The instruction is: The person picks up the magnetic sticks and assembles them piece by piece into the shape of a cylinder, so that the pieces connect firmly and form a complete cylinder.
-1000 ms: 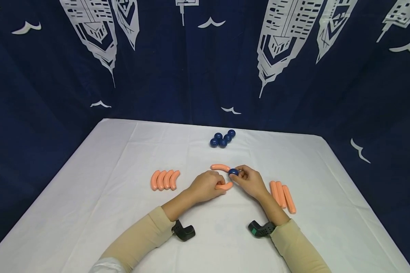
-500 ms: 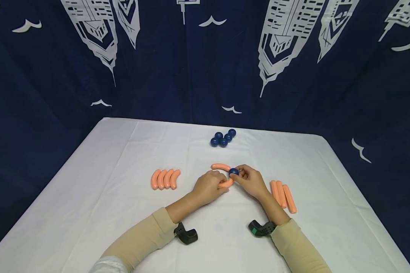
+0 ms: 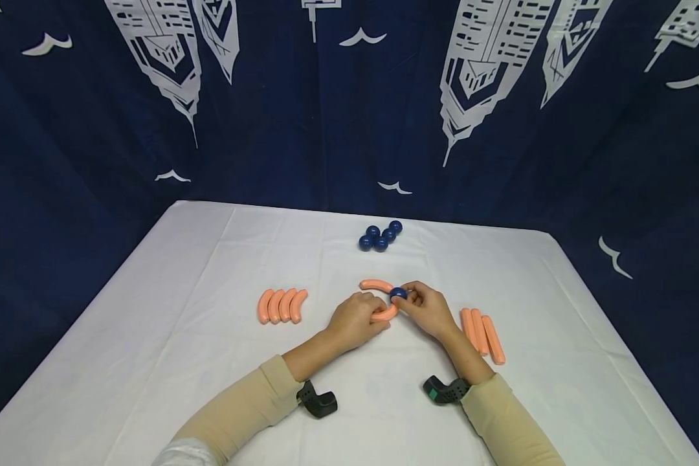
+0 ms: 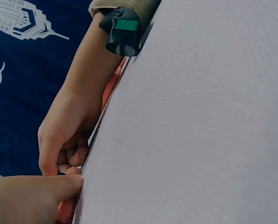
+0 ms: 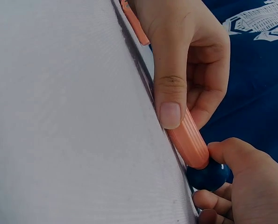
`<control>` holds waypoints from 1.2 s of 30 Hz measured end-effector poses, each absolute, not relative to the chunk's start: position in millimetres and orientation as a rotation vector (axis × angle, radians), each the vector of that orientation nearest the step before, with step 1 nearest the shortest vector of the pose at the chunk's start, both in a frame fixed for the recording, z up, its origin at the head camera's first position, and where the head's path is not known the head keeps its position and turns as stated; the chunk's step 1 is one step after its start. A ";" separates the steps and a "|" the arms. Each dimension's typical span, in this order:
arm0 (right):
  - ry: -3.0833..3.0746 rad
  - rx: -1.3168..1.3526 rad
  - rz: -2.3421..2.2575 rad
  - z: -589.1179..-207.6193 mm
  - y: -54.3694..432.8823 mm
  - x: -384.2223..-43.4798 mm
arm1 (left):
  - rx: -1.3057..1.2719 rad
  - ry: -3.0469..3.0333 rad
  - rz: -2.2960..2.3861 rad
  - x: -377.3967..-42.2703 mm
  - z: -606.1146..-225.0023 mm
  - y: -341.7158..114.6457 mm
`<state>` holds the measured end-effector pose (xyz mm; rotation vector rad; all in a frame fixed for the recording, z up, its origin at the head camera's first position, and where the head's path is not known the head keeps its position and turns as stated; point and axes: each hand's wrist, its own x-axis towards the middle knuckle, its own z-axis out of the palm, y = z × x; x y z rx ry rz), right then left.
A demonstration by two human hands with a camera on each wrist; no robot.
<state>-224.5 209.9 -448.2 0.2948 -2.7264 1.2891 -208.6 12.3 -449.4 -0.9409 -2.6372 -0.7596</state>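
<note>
My left hand (image 3: 354,318) pinches a curved orange stick (image 5: 190,140) between thumb and fingers, low over the white cloth. The far end of this stick meets a dark blue ball (image 5: 208,175), which my right hand (image 3: 428,312) holds between its thumb and fingers. Another curved orange stick (image 3: 375,285) lies just beyond, its right end at the same ball. In the left wrist view, the left thumb (image 4: 64,186) hides most of the held stick.
Several curved orange sticks (image 3: 282,306) lie side by side at the left. To the right, behind the right forearm, are 3 straight orange sticks (image 3: 482,336). Several blue balls (image 3: 380,237) cluster near the back edge of the white-covered table (image 3: 210,388). A dark blue curtain (image 3: 303,116) hangs behind.
My left hand has moved slightly to the right, bringing the end of its curved stick against the blue ball. The right hand has kept its hold on the ball.
</note>
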 end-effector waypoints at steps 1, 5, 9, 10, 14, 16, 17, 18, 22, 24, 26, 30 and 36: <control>-2.724 0.295 1.291 -448.4 209.7 -224.4 | -0.951 -2.630 -0.767 -208.7 -450.0 11.9; -2.707 0.301 1.305 -449.2 209.6 -224.3 | -0.998 -2.586 -0.797 -209.4 -451.7 10.8; -2.693 0.305 1.319 -449.5 209.7 -223.9 | -0.968 -2.510 -0.846 -210.7 -452.6 10.4; -2.691 0.304 1.324 -449.6 209.9 -223.9 | -0.942 -2.491 -0.863 -211.0 -452.9 10.2; -2.685 0.298 1.342 -449.9 210.3 -224.0 | -0.768 -2.445 -0.903 -212.8 -453.5 9.5; -2.680 0.298 1.351 -450.5 210.5 -224.3 | -0.692 -2.453 -0.907 -213.4 -453.8 9.1; -2.678 0.300 1.356 -450.8 210.5 -224.4 | -0.662 -2.460 -0.907 -213.7 -453.9 9.0; -2.676 0.303 1.359 -451.0 210.6 -224.5 | -0.639 -2.473 -0.909 -213.7 -453.8 8.9; -2.668 0.327 1.369 -451.4 211.1 -224.3 | -0.600 -2.527 -0.937 -214.0 -453.8 8.8; -2.662 0.346 1.378 -451.3 211.5 -224.1 | -0.591 -2.543 -0.950 -214.0 -454.1 8.9; -2.656 0.366 1.393 -451.4 212.2 -224.1 | -0.587 -2.541 -0.959 -214.1 -454.7 9.0; -2.645 0.391 1.439 -451.6 213.0 -223.8 | -0.588 -2.522 -0.988 -214.9 -456.2 8.8; -2.639 0.395 1.475 -451.4 212.7 -222.6 | -0.601 -2.527 -1.014 -216.3 -457.1 7.7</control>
